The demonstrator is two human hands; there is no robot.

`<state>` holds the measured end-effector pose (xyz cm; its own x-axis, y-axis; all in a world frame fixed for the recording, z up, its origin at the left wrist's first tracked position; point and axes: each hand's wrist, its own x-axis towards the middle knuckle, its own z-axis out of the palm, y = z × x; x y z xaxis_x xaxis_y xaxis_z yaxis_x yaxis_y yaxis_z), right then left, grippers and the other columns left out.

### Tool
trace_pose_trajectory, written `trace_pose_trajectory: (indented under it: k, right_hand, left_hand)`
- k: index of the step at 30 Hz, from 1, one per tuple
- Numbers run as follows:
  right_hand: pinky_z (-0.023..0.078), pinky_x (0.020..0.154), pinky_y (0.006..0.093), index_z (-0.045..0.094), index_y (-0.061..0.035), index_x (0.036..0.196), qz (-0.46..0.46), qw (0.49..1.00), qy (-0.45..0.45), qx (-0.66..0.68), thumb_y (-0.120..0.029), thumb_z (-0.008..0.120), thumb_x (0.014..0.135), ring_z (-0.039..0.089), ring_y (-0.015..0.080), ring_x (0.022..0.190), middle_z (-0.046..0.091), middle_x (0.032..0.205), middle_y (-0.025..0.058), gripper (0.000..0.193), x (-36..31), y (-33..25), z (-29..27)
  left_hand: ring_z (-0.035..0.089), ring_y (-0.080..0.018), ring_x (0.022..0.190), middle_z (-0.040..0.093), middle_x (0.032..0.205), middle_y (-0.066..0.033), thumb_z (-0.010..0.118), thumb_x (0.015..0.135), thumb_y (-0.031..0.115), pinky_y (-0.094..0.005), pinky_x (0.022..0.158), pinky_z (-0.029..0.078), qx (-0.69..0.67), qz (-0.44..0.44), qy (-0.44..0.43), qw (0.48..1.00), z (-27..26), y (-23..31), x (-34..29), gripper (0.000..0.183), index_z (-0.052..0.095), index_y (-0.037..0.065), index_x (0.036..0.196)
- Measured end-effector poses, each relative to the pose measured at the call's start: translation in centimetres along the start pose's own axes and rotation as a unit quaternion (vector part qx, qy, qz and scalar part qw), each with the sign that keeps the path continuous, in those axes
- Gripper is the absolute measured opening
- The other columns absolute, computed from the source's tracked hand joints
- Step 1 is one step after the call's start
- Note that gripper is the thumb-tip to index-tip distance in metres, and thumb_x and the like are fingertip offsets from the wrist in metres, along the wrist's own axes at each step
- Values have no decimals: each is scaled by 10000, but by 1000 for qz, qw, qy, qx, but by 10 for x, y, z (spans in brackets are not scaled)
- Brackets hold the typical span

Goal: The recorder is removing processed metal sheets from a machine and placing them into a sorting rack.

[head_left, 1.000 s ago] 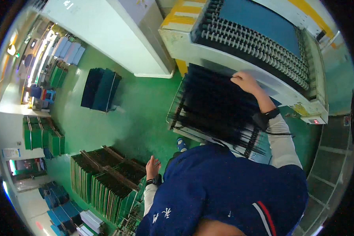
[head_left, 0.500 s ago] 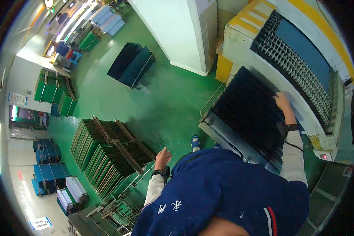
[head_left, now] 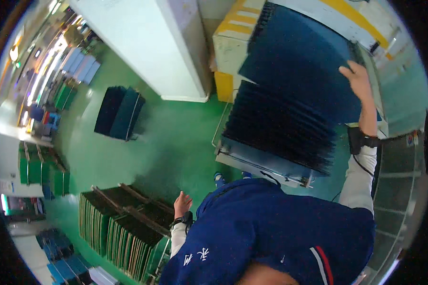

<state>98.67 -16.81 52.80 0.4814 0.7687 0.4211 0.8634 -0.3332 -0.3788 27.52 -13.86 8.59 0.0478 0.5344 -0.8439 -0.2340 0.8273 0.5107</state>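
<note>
Beneath right hand [head_left: 359, 83], panel [head_left: 297, 57] lying over machine [head_left: 230, 50], rack [head_left: 257, 165] lower left; looking stiff, light, probably best held by edges. Can't tell whether grip's closing on it; left hand [head_left: 182, 205] hanging empty.

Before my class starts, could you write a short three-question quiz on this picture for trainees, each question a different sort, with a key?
1. True or false: the person's left hand is empty.

2. Which of these is nearest the person's right hand?
A) a shoe
B) the large blue panel
C) a screwdriver

3. Fill the gap: in the picture, the white column stands to the ____ of the dark panels set apart on the green floor.

Key: 1. True; its fingers hold nothing. 2. B; the hand is over that panel, at the machine. 3. right.
</note>
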Motion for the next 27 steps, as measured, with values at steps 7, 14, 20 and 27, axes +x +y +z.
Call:
trace_pose_trajectory:
  k: [7,14,20,27]
  right_hand:
    - [412,761,229,533,-38,1147,178,882,250,357,-127,564,819,541,131,838,588,978,68,341,-22,13,-94]
    - [449,731,291,476,-64,1206,201,954,174,-135,-108,617,701,567,202,788,595,859,99,526,-65,115,-60]
    - [467,729,305,494,-40,1116,246,892,75,373,-122,636,745,562,182,780,600,893,59,406,-100,137,47]
    - [465,690,352,500,-83,939,480,497,142,709,-142,622,778,512,238,747,533,855,89,211,-109,101,135]
  left_hand:
    - [582,-296,802,558,997,-138,622,770,421,-358,591,483,53,14,-69,996,31,21,27,551,460,19,1109]
    - [579,-276,786,559,978,-126,622,768,422,-348,575,469,81,20,-58,995,62,32,22,569,455,17,1131]
    - [577,-252,744,560,944,-114,621,772,414,-344,561,466,102,35,-71,992,75,24,32,525,473,25,1093]
    - [585,-250,723,562,943,-111,616,775,414,-330,537,467,78,21,-44,996,80,19,25,505,475,31,1074]
